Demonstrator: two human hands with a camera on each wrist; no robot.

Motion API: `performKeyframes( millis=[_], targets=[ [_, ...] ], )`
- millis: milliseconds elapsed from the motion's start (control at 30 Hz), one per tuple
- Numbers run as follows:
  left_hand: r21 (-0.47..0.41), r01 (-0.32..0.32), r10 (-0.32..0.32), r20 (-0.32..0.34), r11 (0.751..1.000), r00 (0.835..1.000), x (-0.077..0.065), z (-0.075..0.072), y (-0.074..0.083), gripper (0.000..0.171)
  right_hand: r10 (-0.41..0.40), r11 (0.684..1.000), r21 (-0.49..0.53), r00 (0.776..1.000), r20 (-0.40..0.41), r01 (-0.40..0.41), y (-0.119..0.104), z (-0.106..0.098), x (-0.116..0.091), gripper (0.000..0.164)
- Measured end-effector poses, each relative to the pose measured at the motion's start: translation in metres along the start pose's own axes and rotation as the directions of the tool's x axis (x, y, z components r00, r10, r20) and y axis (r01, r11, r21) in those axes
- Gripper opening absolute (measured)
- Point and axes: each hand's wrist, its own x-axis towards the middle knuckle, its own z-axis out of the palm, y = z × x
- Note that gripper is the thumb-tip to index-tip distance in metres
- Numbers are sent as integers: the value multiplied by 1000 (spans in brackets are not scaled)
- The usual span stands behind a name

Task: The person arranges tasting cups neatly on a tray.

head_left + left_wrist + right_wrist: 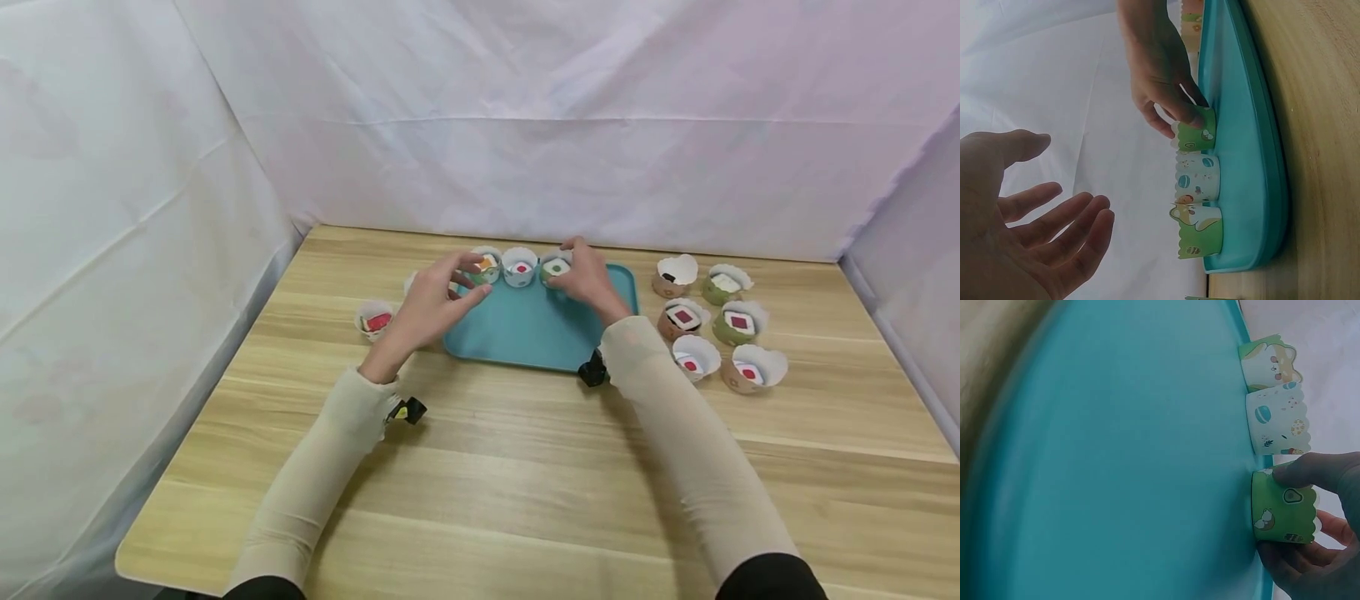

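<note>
My right hand [590, 279] grips a green paper baking cup [1285, 506], thumb on one side and fingers on the other, at the far side of the blue tray [525, 333]. In the head view a white square piece with a green mark lies inside that cup. Beside it on the tray stand a white patterned cup [1197, 177] and another green cup with an animal drawing [1200, 234], in one row. My left hand [438, 304] hovers over the tray's left end near this last cup, fingers spread and holding nothing.
Right of the tray several paper cups stand in two columns, among them a brown cup [682, 317] and a green cup [739, 322]. A cup with a red piece [374, 320] stands to the left; another is partly hidden behind my left hand. White cloth [525, 125] hangs behind the table.
</note>
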Motion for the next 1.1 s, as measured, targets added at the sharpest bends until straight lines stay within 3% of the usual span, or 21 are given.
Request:
performKeyframes(
  millis=[333, 700, 1100],
  targets=[
    [1, -9, 9, -14, 1000, 1000, 2, -1, 0, 46, -23, 1000, -19, 1000, -6, 23, -3, 1, 2, 68],
    [24, -4, 4, -11, 1000, 1000, 2, -1, 0, 46, -22, 999, -32, 997, 70, 24, -7, -3, 1, 77],
    [30, -8, 8, -4, 1000, 1000, 0, -3, 0, 44, -23, 999, -21, 996, 81, 25, -7, -10, -5, 82]
  ],
)
